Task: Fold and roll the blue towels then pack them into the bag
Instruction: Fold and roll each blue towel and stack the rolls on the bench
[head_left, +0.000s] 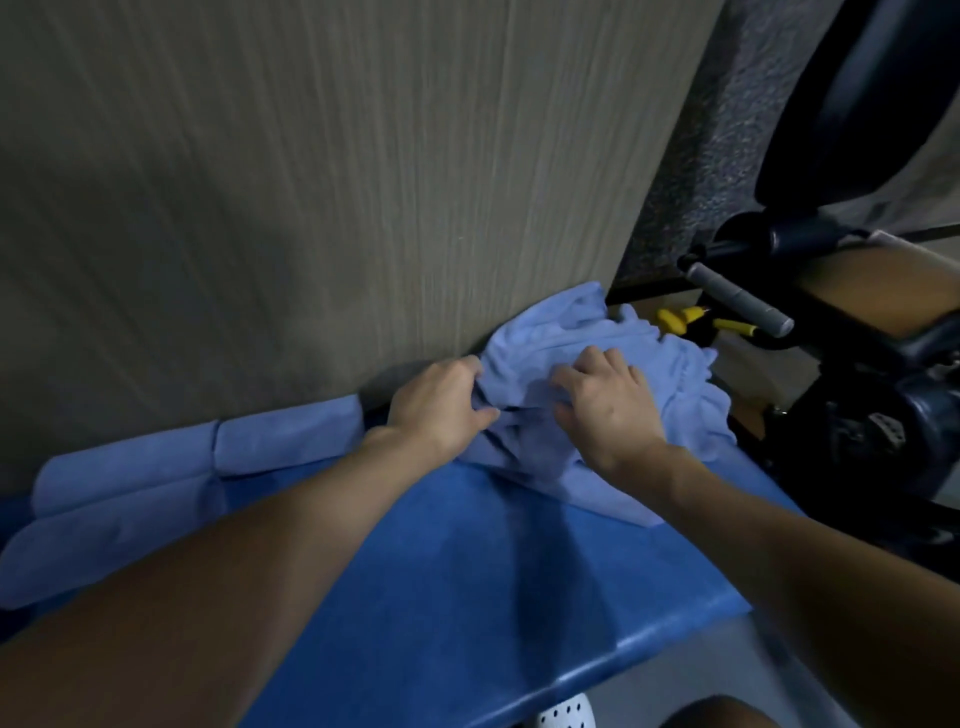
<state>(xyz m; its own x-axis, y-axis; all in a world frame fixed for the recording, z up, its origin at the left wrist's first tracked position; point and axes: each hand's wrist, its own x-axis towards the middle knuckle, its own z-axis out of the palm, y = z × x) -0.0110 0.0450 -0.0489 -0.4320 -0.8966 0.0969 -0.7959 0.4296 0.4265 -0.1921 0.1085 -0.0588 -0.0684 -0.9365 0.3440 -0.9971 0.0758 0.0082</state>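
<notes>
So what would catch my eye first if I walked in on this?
The left hand and right hand both grip a crumpled pale blue towel at the far edge of the bright blue tabletop, against a wood-grain panel. To the left lie rolled towels, side by side. Black equipment crowds the right side.

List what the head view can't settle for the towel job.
1. No bag shows in the head view, so its whereabouts are unknown.
2. Crumpled towel heap: can't tell if it is one towel or several. The folds overlap, and the left hand and right hand cover its middle.
3. Rolled towels: count unsure, since the left forearm and the frame edge cut them off.
4. Yellow object: too small and dim to identify.
</notes>
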